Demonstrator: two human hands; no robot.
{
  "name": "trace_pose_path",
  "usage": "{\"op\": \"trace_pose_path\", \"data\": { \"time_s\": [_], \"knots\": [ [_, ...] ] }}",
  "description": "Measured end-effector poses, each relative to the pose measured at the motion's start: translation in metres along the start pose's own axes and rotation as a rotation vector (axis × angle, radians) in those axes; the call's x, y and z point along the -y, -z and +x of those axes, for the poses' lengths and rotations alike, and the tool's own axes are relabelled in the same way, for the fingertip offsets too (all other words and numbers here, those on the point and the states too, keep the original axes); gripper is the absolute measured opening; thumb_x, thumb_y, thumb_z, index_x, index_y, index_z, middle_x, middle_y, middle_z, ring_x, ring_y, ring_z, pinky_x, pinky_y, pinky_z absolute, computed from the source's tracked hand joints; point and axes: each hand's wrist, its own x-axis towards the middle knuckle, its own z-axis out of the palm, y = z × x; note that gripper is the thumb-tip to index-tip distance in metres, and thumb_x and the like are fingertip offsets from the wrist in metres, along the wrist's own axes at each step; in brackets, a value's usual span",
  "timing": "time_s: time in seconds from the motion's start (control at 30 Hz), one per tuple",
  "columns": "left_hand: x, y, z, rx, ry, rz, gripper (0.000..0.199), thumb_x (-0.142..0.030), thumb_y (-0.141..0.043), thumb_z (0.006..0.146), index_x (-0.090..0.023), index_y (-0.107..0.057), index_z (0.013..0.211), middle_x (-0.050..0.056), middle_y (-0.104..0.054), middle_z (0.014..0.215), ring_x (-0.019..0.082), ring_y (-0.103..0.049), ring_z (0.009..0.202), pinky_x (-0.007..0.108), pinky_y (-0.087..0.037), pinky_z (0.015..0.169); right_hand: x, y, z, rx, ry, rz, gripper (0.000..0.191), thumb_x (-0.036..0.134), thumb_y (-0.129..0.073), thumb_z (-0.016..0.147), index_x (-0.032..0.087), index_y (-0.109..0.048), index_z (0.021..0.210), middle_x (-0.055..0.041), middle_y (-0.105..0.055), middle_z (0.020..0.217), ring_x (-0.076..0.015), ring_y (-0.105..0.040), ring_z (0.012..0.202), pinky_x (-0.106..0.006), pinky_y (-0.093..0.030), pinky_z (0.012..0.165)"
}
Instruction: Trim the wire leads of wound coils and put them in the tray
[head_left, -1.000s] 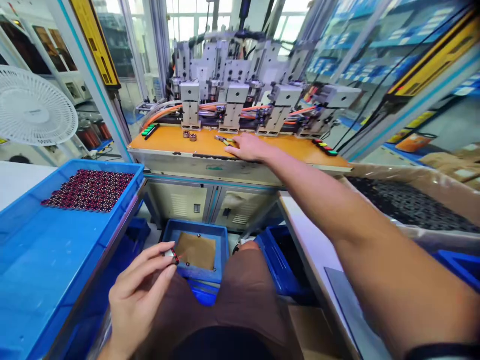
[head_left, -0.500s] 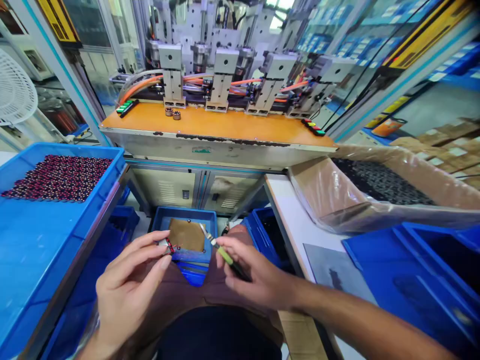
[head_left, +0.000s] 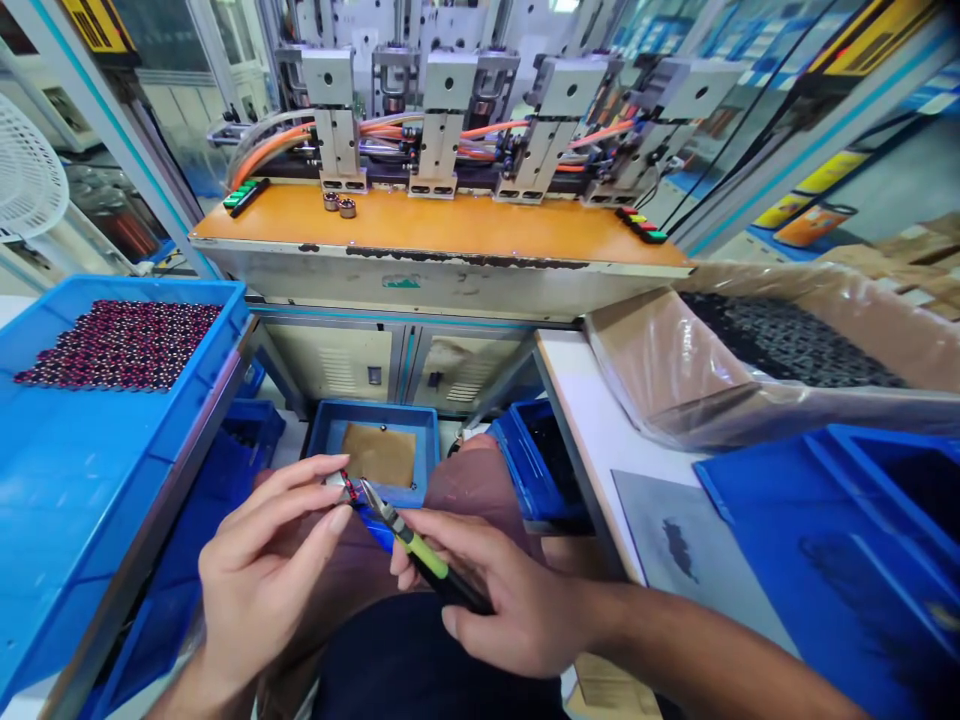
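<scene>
The left hand (head_left: 266,565) is pinching a small part (head_left: 343,487); the right hand (head_left: 499,590) is gripping pliers (head_left: 424,553) beside the part.

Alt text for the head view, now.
Left hand pinches a small red-and-silver part; right hand holds green-and-black pliers, tips close to it. Beyond, an orange bench top fronts a machine; left, a blue tray holds many small red-and-black parts.

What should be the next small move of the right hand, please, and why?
Probably ease the pliers slightly toward the small part: the right hand holds them with the tips very near its red wires, while the left hand grips it.
</scene>
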Motion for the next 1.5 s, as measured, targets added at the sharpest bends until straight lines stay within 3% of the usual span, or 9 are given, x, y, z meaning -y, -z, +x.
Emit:
{"op": "trace_pose_path", "data": {
  "time_s": [0.13,0.3,0.43,0.53,0.67,0.8,0.9,1.23,1.5],
  "knots": [
    [-0.001,0.000,0.000,-0.002,0.000,0.003,0.035,0.000,-0.072,0.078,-0.025,-0.075,0.102,0.002,-0.074,0.115,0.019,-0.070,0.106,0.032,-0.058,0.094,0.002,0.002,0.001,0.012,-0.015,-0.016,0.088,-0.002,-0.051,0.071,0.027,-0.032,0.152,-0.0068,-0.058,0.106,-0.0129,-0.060,0.086,-0.030,-0.055,0.077],
    [0.001,-0.002,0.002,0.012,-0.008,0.001,0.034,0.001,-0.072,0.078,-0.024,-0.075,0.102,0.003,-0.074,0.114,0.019,-0.070,0.106,0.032,-0.058,0.096,-0.001,0.002,-0.003,0.010,-0.060,-0.029,0.083,-0.005,-0.051,0.068,0.024,-0.042,0.145,-0.0016,-0.054,0.092,-0.0088,-0.050,0.070,-0.022,-0.046,0.063],
    [0.004,-0.003,0.001,0.028,-0.011,-0.003,0.033,0.001,-0.071,0.079,-0.023,-0.074,0.102,0.003,-0.074,0.114,0.018,-0.070,0.106,0.031,-0.058,0.095,-0.001,0.000,-0.005,-0.031,-0.164,-0.072,0.066,-0.005,-0.053,0.070,0.020,-0.052,0.132,0.0004,-0.051,0.084,-0.0087,-0.046,0.068,-0.024,-0.044,0.066],
    [0.007,-0.002,0.000,0.046,-0.022,-0.017,0.032,0.002,-0.069,0.080,-0.022,-0.073,0.103,0.005,-0.073,0.115,0.018,-0.070,0.107,0.031,-0.059,0.093,0.002,0.001,-0.005,-0.060,-0.213,0.002,0.058,-0.001,-0.052,0.079,0.021,-0.048,0.133,-0.0008,-0.052,0.089,-0.0087,-0.047,0.071,-0.024,-0.045,0.067],
    [0.012,-0.001,0.004,0.047,-0.191,-0.003,0.036,0.009,-0.068,0.077,-0.017,-0.070,0.102,0.009,-0.068,0.113,0.021,-0.066,0.109,0.033,-0.060,0.089,0.006,0.007,-0.007,-0.015,-0.127,0.076,0.075,0.000,-0.051,0.083,0.031,-0.027,0.146,-0.0052,-0.052,0.108,-0.0123,-0.056,0.090,-0.034,-0.050,0.082],
    [0.017,-0.003,0.007,-0.008,-0.304,-0.117,0.063,0.018,-0.071,0.065,-0.018,-0.055,0.114,0.009,-0.063,0.113,0.022,-0.064,0.109,0.034,-0.063,0.081,0.014,0.011,-0.009,0.026,-0.120,0.067,0.081,-0.002,-0.049,0.081,0.033,-0.025,0.150,-0.0072,-0.053,0.113,-0.0158,-0.059,0.101,-0.045,-0.049,0.095],
    [0.019,-0.005,0.005,-0.018,-0.306,-0.152,0.074,0.021,-0.071,0.061,-0.019,-0.047,0.118,0.008,-0.065,0.114,0.020,-0.068,0.105,0.033,-0.064,0.083,0.020,0.011,-0.007,0.038,-0.135,0.053,0.080,-0.002,-0.049,0.078,0.029,-0.031,0.150,-0.0089,-0.055,0.113,-0.0177,-0.060,0.100,-0.044,-0.052,0.091],
    [0.023,-0.002,-0.004,0.051,-0.278,-0.220,0.074,0.026,-0.063,0.064,-0.018,-0.048,0.121,0.008,-0.068,0.119,0.024,-0.068,0.110,0.046,-0.060,0.096,0.023,0.005,0.001,0.028,-0.142,0.027,0.076,0.000,-0.052,0.075,0.022,-0.041,0.147,-0.0103,-0.059,0.109,-0.0177,-0.063,0.094,-0.037,-0.055,0.084],
    [0.025,-0.001,-0.008,0.059,-0.273,-0.241,0.075,0.025,-0.062,0.065,-0.018,-0.048,0.124,0.008,-0.069,0.121,0.026,-0.069,0.112,0.049,-0.056,0.101,0.027,0.004,0.006,0.056,-0.231,0.054,0.056,0.005,-0.053,0.073,0.017,-0.056,0.128,-0.0080,-0.058,0.101,-0.0146,-0.059,0.084,-0.033,-0.052,0.079]
  ]
}}
